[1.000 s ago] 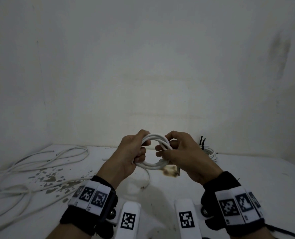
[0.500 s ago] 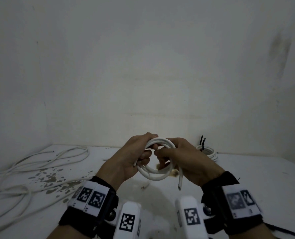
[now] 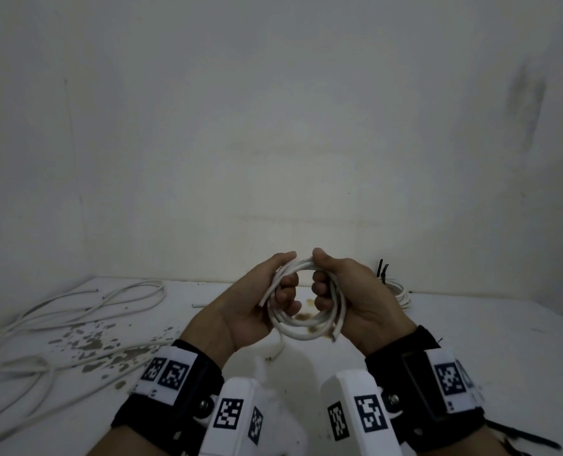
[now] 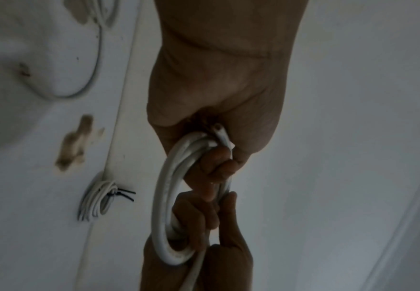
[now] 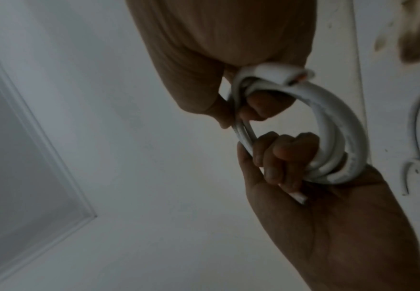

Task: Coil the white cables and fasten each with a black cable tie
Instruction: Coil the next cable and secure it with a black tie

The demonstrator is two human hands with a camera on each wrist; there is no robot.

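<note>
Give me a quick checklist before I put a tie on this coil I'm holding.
1. Coil gripped on both sides: ok. Left hand and right hand each hold the white coil.
2. Loops bunched together: ok.
3. Cable ends tucked in: not ok. One cut end sticks out by the right palm, another by the left fingers.
4. Black tie in hand: not ok. Neither hand holds one.
5. Spare tie nearby: cannot tell. The only black tie seen is on the finished coil.
</note>
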